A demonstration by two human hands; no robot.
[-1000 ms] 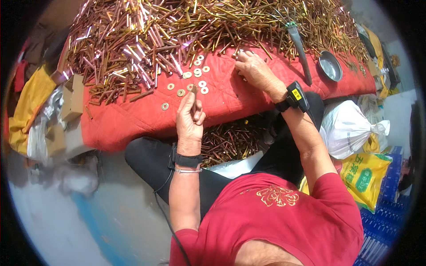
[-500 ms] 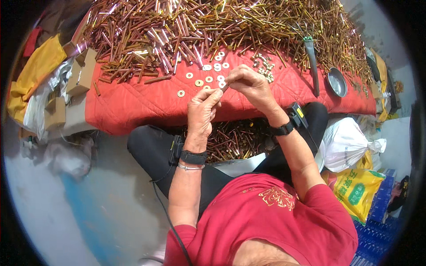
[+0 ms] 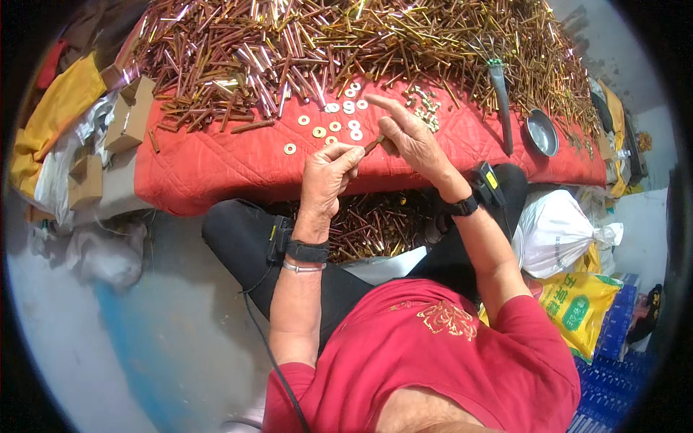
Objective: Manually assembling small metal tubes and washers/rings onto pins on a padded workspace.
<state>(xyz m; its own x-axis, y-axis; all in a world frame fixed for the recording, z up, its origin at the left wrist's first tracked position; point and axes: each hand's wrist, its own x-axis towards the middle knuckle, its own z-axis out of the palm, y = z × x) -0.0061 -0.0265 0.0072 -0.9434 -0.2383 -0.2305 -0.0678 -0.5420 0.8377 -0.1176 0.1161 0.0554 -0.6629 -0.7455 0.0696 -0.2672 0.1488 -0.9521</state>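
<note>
A thin reddish-brown metal rod, perhaps an anchor bolt point(image 3: 373, 146), is pinched between the thumb and fingers of my left hand point(image 3: 325, 177). At its other end, my right hand point(image 3: 417, 148) closes its thumb against the curled fingers, while the index finger stretches out above. The fingers partly cover that tip, so a small part there cannot be made out. Just beyond my hands, several flat round washers point(image 3: 319, 132) lie scattered on the red quilted cloth point(image 3: 216, 166). A small cluster of pale metal nuts point(image 3: 427, 115) lies past my right hand.
A big heap of coppery and yellowish metal rods point(image 3: 253, 58) covers the far side. More rods point(image 3: 375, 224) lie between my legs. At right are a dark-handled tool point(image 3: 501, 101), a round metal dish point(image 3: 542, 133) and a white sack point(image 3: 556, 234). Cardboard boxes point(image 3: 130, 115) stand left.
My right hand has shifted slightly right and its index finger has lifted and straightened. More of the rod now shows between my hands. The left hand keeps its pinch.
</note>
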